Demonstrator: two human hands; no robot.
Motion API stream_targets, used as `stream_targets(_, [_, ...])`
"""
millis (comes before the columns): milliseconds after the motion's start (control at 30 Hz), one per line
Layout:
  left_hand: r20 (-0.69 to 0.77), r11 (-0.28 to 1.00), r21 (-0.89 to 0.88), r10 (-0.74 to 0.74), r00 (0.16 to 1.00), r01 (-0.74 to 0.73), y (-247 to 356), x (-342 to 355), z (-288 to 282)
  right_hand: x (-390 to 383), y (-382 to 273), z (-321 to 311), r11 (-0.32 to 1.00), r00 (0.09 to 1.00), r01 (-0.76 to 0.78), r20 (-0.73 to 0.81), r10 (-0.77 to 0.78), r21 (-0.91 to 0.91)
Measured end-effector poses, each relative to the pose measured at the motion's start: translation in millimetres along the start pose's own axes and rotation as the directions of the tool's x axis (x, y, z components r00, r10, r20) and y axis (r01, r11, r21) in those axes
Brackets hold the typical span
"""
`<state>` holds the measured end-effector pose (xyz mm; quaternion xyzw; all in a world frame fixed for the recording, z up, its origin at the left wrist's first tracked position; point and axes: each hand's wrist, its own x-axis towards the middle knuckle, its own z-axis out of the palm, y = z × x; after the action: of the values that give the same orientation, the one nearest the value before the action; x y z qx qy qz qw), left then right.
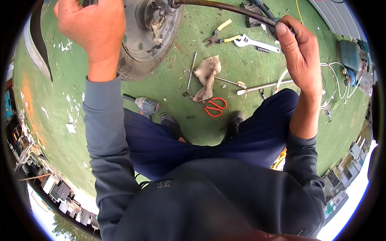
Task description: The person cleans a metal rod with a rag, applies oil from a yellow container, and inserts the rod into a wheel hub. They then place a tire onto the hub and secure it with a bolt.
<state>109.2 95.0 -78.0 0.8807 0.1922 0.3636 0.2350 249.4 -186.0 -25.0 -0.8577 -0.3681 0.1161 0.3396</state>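
Note:
My right hand (pixel 298 52) is closed around the end of a long dark metal bar (pixel 229 7), thumb pressed along it. The bar runs left to the hub of a wheel (pixel 155 48) with a black tyre, where its other end meets a metal fitting (pixel 165 6) at the picture's top edge. At the upper left, my left hand (pixel 94 28) is curled beside the tyre. Its fingers are partly cut off by the top edge, and what they hold is hidden. Below the bar lie yellow-handled pliers (pixel 218 34) and an adjustable wrench (pixel 255 43).
On the green floor lie a stained rag (pixel 208 74), a thin rod (pixel 192 71), red-handled scissors (pixel 216 107), a long metal bar (pixel 263 86) and a cordless power tool (pixel 146 106) near my feet. A curved dark fender-like piece (pixel 38 46) is at left. White cable (pixel 335 66) trails at right.

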Motion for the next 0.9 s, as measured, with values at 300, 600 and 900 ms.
stream_targets(300, [0.698,0.992,-0.111,0.126,0.705,-0.067,-10,-113,110,-3,0,26,0.996,0.997,0.044,-0.066,-0.049,-0.074])
stream_targets(600, [0.611,0.966,0.083,-0.243,0.754,0.244,-31,-97,253,-19,19,37,0.976,0.93,0.192,-0.336,-0.147,0.105])
stream_targets(900, [0.473,0.968,0.242,-0.176,0.863,0.064,-60,-63,382,-26,17,54,0.955,0.927,0.25,-0.325,-0.188,0.16])
